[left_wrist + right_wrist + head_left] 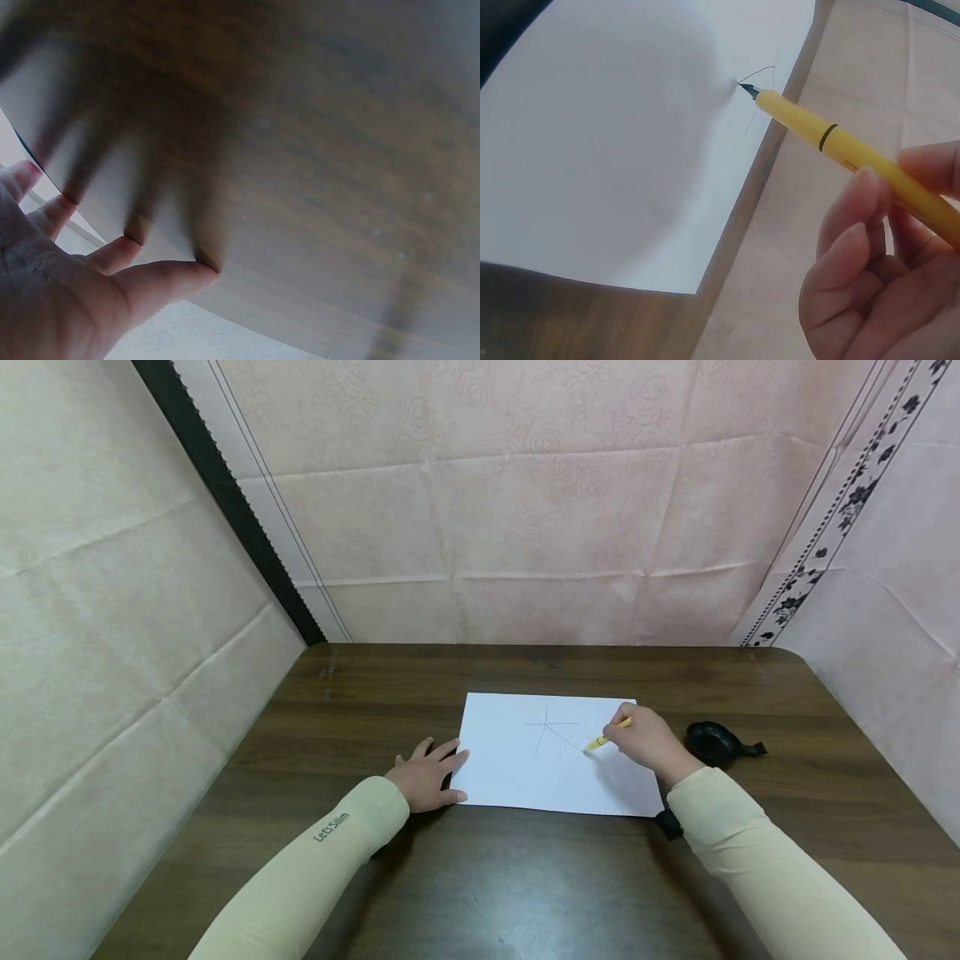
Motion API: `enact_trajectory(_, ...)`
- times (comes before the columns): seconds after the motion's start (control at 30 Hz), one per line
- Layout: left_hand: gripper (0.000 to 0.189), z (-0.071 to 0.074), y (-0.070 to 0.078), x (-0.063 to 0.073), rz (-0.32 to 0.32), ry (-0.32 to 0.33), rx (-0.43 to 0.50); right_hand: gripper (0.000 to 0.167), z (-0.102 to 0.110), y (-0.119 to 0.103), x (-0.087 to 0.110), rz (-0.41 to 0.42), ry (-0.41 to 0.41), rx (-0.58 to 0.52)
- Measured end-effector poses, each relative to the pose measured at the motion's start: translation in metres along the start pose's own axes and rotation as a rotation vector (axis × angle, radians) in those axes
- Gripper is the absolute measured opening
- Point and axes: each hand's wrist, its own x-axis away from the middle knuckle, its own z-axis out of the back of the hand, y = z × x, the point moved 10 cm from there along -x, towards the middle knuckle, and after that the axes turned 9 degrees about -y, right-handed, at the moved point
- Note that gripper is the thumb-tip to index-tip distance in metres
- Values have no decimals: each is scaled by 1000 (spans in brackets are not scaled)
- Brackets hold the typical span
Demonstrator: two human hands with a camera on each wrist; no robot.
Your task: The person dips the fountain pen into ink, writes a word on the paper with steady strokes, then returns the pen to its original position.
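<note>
A white sheet of paper (517, 781) lies on the brown table, with thin crossing pen strokes (546, 724) in its upper middle. My right hand (643, 742) pinches a yellow fountain pen (597, 742) over the sheet's right half. In the right wrist view the dark nib of the fountain pen (802, 122) meets the paper (607, 150) at the end of a line. At the sheet's left edge, my left hand (429, 778) rests with fingers spread, fingertips on the paper's border. The left wrist view shows that hand (60, 277) from the palm side, fingertips against the surface.
A small black pan-shaped dish (714, 744) with a short handle stands on the table (360, 693) right of the paper, beside the right wrist. Pale patterned cloths hang behind (525, 527) and at both sides of the table.
</note>
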Motion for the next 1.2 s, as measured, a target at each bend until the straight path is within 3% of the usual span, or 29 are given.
enact_trajectory(0.53, 69, 0, 0, 0, 0, 1, -2, 22, 10, 5, 3, -13, 44, -87)
enact_trajectory(1.2, 70, -3, -3, -3, 6, -1, -14, 25, 23, 7, 11, -10, 71, -88)
